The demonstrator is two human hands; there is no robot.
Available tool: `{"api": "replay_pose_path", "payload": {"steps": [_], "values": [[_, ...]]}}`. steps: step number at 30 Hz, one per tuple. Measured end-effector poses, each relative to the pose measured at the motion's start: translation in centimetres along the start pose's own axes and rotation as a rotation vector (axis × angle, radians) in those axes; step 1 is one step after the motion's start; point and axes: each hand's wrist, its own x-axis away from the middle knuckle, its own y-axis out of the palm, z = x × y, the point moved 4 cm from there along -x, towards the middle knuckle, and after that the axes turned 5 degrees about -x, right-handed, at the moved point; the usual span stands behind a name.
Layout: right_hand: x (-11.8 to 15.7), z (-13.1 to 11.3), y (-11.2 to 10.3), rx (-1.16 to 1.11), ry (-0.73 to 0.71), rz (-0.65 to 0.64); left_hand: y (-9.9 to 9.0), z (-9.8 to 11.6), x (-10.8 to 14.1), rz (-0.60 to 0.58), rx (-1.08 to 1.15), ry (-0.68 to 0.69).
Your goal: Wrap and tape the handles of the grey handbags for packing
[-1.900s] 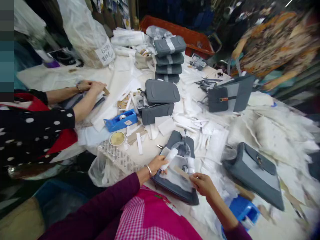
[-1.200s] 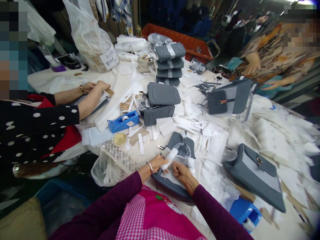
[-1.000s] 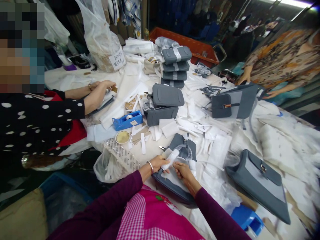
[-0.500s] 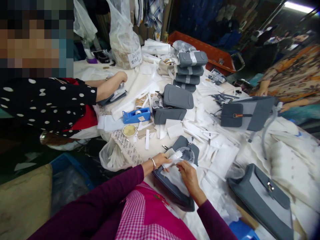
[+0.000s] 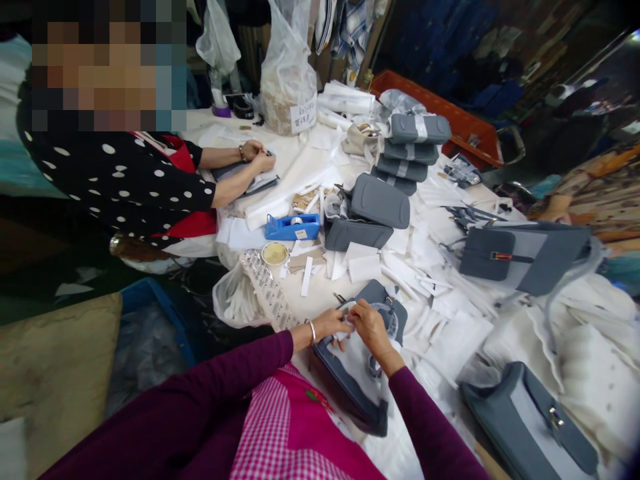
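In front of me a dark grey handbag (image 5: 345,387) lies tilted on the table, its flap (image 5: 374,293) folded open away from me. My left hand (image 5: 330,325), with a bracelet at the wrist, is closed on a small piece of white wrapping paper (image 5: 348,308) above the bag. Meeting it there, my right hand (image 5: 371,327) pinches the same paper with its fingertips. What the paper covers is hidden by my fingers. Clear wrap (image 5: 395,327) shows around part of the flap, beside the right hand.
A blue tape dispenser (image 5: 293,227) and a small round tub (image 5: 275,253) stand beyond my left hand. Wrapped grey bags (image 5: 407,150) are stacked farther back. More handbags (image 5: 525,257) lie rightward, among white paper. A co-worker in polka dots (image 5: 165,177) handles a grey piece at left.
My right hand has moved left and up to meet the left hand at the white paper. The view has turned left. The co-worker's two hands now show together.
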Motion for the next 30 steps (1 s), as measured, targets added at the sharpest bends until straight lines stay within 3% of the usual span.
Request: {"api": "replay_pose_path", "payload": {"steps": [5, 12, 19, 25, 30], "values": [[-1.3, -0.1, -0.1, 0.03, 0.047, -0.087, 0.1, -0.5, -0.5, 0.085, -0.04, -0.004], [-3.3, -0.3, -0.4, 0.028, 0.123, -0.219, 0.1, -0.2, -0.4, 0.096, -0.051, -0.035], [-4.9, -0.8, 0.2, 0.139, 0.08, -0.335, 0.0, 0.2, -0.1, 0.108, -0.06, -0.039], [-2.2, -2.1, 0.4, 0.278, -0.133, -0.239, -0.3, -0.8, -0.9, 0.138, -0.024, -0.057], [0.7, -1.8, 0.6, 0.347, -0.286, -0.165, -0.3, -2.1, -1.8, 0.127, 0.0, -0.099]]}}
